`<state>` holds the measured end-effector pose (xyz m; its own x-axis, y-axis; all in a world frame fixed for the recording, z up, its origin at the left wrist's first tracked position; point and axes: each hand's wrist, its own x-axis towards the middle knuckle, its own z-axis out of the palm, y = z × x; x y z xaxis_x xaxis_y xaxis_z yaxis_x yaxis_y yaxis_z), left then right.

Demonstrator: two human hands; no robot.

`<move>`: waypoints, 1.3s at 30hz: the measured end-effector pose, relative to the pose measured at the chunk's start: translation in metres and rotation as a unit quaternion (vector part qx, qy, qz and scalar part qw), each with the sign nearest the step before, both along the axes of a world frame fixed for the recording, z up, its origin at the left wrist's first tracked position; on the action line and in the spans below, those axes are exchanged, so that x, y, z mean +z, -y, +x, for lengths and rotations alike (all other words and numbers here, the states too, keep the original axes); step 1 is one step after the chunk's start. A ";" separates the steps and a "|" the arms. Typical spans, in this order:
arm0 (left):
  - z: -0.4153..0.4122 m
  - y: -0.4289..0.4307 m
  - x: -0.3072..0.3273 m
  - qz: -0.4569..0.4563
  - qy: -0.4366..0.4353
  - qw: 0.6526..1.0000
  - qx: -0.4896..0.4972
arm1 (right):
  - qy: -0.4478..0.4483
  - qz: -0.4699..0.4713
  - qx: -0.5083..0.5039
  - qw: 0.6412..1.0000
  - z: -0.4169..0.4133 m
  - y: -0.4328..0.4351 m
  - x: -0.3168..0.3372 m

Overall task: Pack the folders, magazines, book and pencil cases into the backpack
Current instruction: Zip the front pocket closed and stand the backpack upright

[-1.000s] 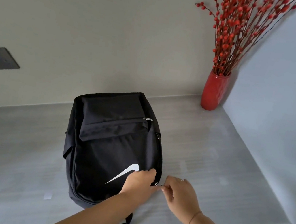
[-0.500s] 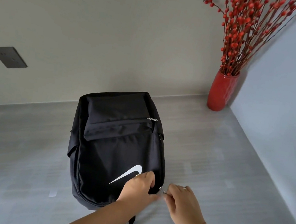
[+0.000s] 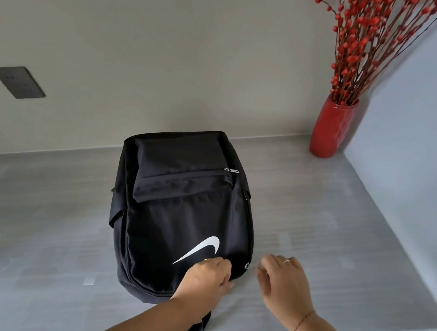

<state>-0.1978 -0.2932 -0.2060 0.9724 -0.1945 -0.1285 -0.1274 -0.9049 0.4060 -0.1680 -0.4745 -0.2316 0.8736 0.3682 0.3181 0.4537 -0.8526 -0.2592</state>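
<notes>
A black backpack with a white swoosh lies flat on the grey table, its front pocket zipped and its strap end hanging over the near edge. My left hand pinches the fabric at the backpack's near right corner. My right hand sits just to the right of the bag, fingers closed on a thin zipper pull stretched from the slider on the bag's right side. No folders, magazines, book or pencil cases are in view.
A red vase with red berry branches stands in the far right corner. The grey table meets walls behind and on the right. A dark wall socket sits at the left.
My right hand has drawn a little away from the bag to the right, with the zipper pull taut between them. My left hand keeps its hold on the corner.
</notes>
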 end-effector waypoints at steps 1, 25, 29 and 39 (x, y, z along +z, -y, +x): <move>0.000 0.000 0.002 -0.007 0.010 1.000 -0.002 | 0.007 -0.008 -0.012 1.000 0.006 0.002 0.003; 0.062 0.044 0.021 0.048 0.052 0.988 0.139 | -0.103 0.106 -0.121 0.982 0.119 -0.026 0.015; 0.085 0.057 0.021 0.075 -0.008 0.986 0.148 | -0.099 0.104 -0.103 0.984 0.125 -0.019 0.013; 0.079 0.056 0.026 0.063 -0.022 0.993 0.099 | -0.129 0.102 -0.121 0.979 0.154 -0.027 0.014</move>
